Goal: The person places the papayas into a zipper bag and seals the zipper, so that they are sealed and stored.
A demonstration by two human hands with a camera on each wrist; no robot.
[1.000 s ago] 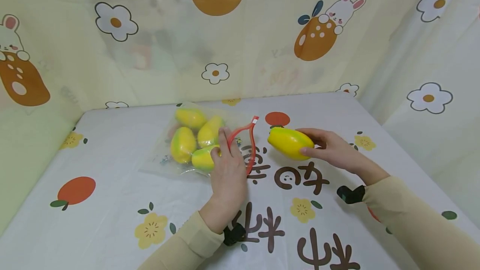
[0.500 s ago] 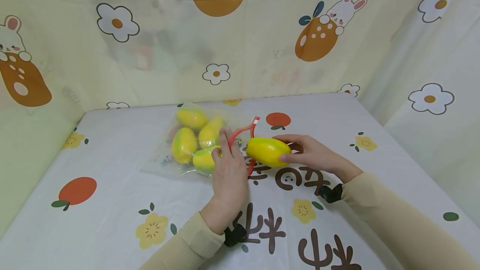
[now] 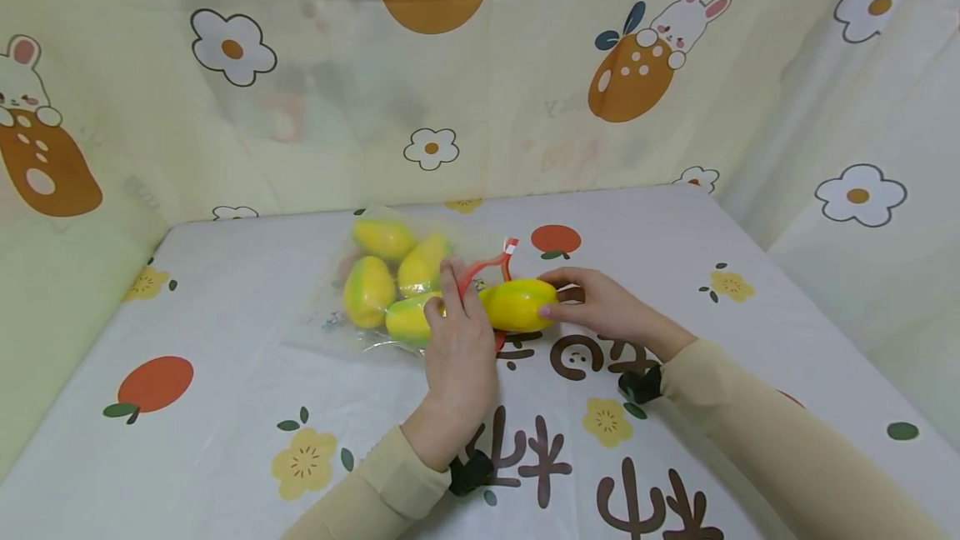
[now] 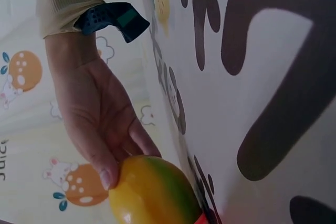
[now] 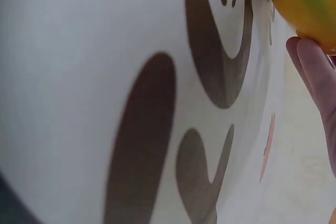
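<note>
A clear plastic zip bag [image 3: 322,319] with a red closure strip [image 3: 486,262] lies on the table, with several yellow-green papayas [image 3: 369,292] inside. My left hand [image 3: 461,348] holds the bag at its mouth, fingers over the upper film, and the red strip stands spread there; its thumb is hidden. My right hand [image 3: 600,305] grips another papaya [image 3: 519,305] by its right end, thumb on the near side and fingers behind. This papaya's far end is at the bag's mouth, partly behind my left hand. In the left wrist view, the right hand's fingers curve around the papaya [image 4: 152,192].
The table has a white cloth [image 3: 225,440] printed with flowers, fruit and brown characters. A patterned curtain [image 3: 337,107] stands behind, and another hangs along the right side. Dark wrist cameras [image 3: 471,472] sit at both cuffs.
My right hand has moved left with the papaya, from right of the bag to its mouth, over the red strip. The left hand has stayed in place.
</note>
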